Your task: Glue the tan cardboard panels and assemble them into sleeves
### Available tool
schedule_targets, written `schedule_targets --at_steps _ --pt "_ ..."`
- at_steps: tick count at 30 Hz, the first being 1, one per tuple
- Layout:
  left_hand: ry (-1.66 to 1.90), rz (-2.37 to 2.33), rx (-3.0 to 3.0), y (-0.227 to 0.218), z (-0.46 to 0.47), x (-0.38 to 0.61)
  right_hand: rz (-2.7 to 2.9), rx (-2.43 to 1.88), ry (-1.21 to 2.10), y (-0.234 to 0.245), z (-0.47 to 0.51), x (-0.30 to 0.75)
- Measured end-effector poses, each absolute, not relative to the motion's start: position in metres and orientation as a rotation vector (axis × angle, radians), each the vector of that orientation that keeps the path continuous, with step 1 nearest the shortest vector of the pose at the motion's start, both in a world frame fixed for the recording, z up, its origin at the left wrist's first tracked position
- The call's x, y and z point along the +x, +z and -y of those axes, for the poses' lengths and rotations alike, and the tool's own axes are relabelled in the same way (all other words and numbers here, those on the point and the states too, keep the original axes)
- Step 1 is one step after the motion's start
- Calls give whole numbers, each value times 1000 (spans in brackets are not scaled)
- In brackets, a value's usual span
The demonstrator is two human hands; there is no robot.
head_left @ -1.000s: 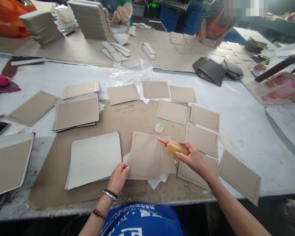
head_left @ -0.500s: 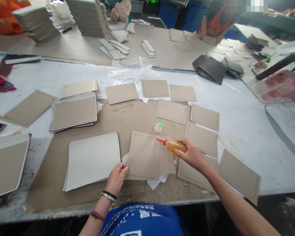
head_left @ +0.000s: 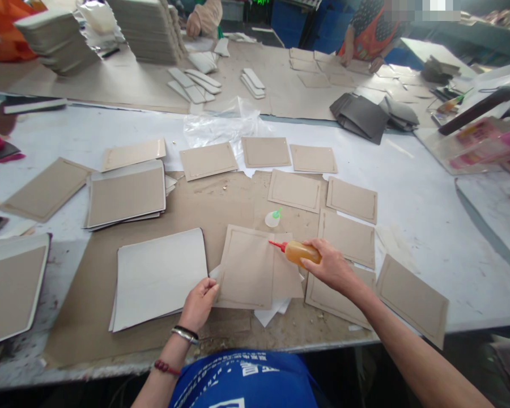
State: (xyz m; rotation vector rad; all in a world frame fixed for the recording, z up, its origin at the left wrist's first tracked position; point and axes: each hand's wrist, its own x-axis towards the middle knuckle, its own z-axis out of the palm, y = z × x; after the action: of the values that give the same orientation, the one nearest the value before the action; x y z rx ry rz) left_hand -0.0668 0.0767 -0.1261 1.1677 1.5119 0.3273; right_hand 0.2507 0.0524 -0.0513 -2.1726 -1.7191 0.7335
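My right hand (head_left: 334,263) is wrapped round a squeeze bottle (head_left: 300,253) of amber liquid, tilted so that its red nozzle points left. The nozzle tip is over the upper right part of a tan cardboard sheet (head_left: 246,272), close to its right edge; whether it touches cannot be told. A thin line of glue runs along the sheet's borders. With fingers closed, my left hand (head_left: 200,303) pinches the sheet's left edge. Another tan piece (head_left: 287,272) lies partly under that sheet. Left of my left hand is a stack of whitish panels (head_left: 161,277) with dark edges.
Several glue-lined cardboard pieces (head_left: 294,190) curve round the back and right. A small white bottle (head_left: 272,218) with a green tip stands behind the sheet. More panels (head_left: 127,195) are stacked at left. Across the table, a co-worker's hands (head_left: 376,64) are among cardboard pieces.
The whole view has shifted slightly left. The nozzle tip has moved a little towards me along the sheet's upper right part; both hands keep their grips.
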Motion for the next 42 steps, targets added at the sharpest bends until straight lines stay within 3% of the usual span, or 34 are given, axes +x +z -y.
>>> schedule_targets --at_steps 12,21,33,42 --pt "299 -1510 1140 -127 -79 -67 1750 -2152 946 -30 -18 235" --pt "289 -1519 1162 -127 -81 -67 1790 -2193 647 -44 -48 244" --pt "284 -1519 1186 -129 -80 -67 1873 -2155 753 -36 -35 239" --pt "282 -1538 1210 -124 -81 -65 1892 -2224 597 -39 -55 235"
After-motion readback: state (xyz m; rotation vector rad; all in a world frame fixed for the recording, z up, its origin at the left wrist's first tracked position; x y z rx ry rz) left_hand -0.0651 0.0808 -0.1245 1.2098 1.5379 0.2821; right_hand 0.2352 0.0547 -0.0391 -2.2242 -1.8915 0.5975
